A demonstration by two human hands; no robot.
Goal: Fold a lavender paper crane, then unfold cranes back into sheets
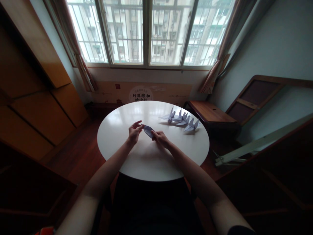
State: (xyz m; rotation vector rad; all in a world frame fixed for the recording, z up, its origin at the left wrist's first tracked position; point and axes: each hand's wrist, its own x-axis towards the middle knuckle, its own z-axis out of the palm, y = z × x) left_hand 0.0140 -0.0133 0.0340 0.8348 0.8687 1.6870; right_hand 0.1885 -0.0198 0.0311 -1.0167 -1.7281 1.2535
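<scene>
A folded piece of bluish-grey paper (148, 131), narrow and pointed like a long diamond, is held above the round white table (112, 140). My left hand (135, 132) pinches its upper left tip between thumb and forefinger, with the other fingers partly spread. At the lower right end, my right hand (160, 138) grips the paper with its thumb on top. Several folded paper cranes (182, 118) in the same colour stand in a slanting row on the table, beyond and to the right of my right hand.
A low wooden bench (211, 112) stands behind the table at the right. Wooden cabinets (36, 111) line the left side. Behind the table, a printed cardboard panel (110, 92) leans under the barred window (146, 36). A pale green plank (244, 150) slants at the right.
</scene>
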